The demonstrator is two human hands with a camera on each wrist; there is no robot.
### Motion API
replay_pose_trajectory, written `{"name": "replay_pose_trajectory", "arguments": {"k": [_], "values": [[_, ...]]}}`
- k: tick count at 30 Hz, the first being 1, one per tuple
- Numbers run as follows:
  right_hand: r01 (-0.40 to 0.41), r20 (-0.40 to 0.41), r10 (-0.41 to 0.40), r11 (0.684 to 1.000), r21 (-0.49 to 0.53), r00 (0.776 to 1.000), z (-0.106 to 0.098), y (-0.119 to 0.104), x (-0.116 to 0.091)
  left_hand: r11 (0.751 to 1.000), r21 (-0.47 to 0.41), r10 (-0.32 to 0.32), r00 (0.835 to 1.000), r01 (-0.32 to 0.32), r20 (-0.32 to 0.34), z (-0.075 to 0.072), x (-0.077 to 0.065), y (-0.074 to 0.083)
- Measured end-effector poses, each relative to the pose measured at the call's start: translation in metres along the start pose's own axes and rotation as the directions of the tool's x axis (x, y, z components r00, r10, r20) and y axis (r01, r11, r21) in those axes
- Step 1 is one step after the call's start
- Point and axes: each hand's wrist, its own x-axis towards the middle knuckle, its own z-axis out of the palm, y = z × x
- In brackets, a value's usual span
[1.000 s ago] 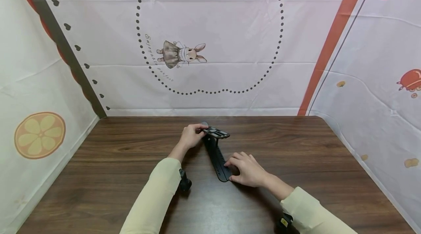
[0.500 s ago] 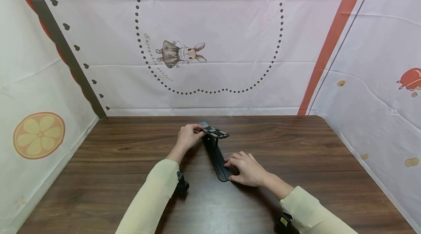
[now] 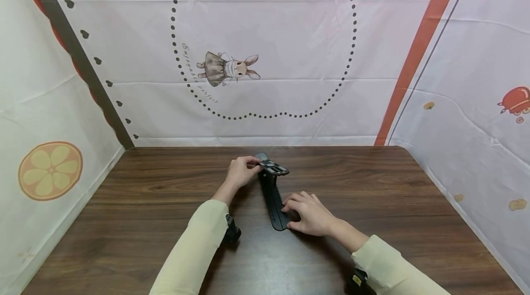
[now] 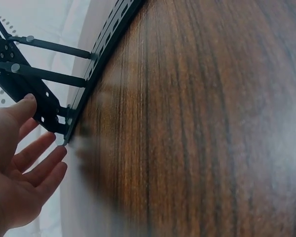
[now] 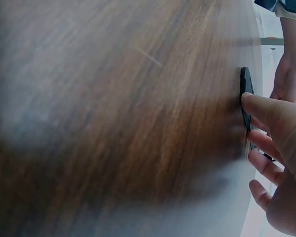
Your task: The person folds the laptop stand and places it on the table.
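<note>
A black folding stand [image 3: 271,203] lies on the wooden table, its slotted base running from near the back edge toward the person. Above the base's far half a smaller plate [image 3: 274,168] is raised at a slant. In the left wrist view two struts [image 4: 54,76] join that plate to the base. My left hand [image 3: 241,170] pinches the plate's left edge near the hinge, thumb on its face, other fingers spread beside it. At the base's near end my right hand [image 3: 310,214] holds the right edge between thumb [image 5: 254,101] and curled fingers.
The brown table [image 3: 165,240] extends on both sides of the stand. Printed cloth walls [image 3: 290,55] close off the back, left and right. Each forearm carries a black wrist camera [image 3: 232,230] close above the tabletop.
The stand has turned slightly: its far end shifted right, its near end a little left. My left hand drifted left, then back right with the plate. The right hand moved slightly left.
</note>
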Motion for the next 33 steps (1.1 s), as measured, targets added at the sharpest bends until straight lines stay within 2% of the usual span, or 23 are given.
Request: {"name": "replay_pose_trajectory", "arguments": {"k": [5, 10, 14, 19, 26, 33], "values": [[0.013, -0.024, -0.013, 1.0, -0.015, 1.0, 0.001, -0.001, 0.0, 0.999, -0.042, 0.006, 1.0, -0.005, 0.016, 0.002, 0.001, 0.0], [0.001, -0.016, -0.001, 1.0, -0.005, 1.0, 0.002, -0.001, 0.0, 0.998, -0.058, 0.02, 0.999, -0.018, 0.03, 0.005, 0.004, -0.001], [-0.019, -0.004, 0.019, 1.0, -0.006, 1.0, 0.002, -0.001, 0.0, 0.998, -0.049, 0.033, 0.999, -0.031, 0.038, 0.007, 0.006, 0.0], [-0.015, -0.034, 0.013, 0.999, -0.031, 0.999, 0.005, -0.004, 0.001, 0.999, -0.028, 0.042, 0.997, -0.041, 0.058, 0.009, 0.006, 0.002], [-0.024, -0.043, 0.022, 0.998, -0.05, 0.999, 0.007, -0.011, 0.005, 0.998, -0.042, 0.045, 0.995, -0.042, 0.09, 0.01, 0.006, 0.003], [-0.028, -0.052, 0.025, 0.998, -0.064, 0.998, 0.009, -0.015, 0.008, 0.998, -0.04, 0.051, 0.995, -0.047, 0.087, 0.009, 0.005, 0.003]]}}
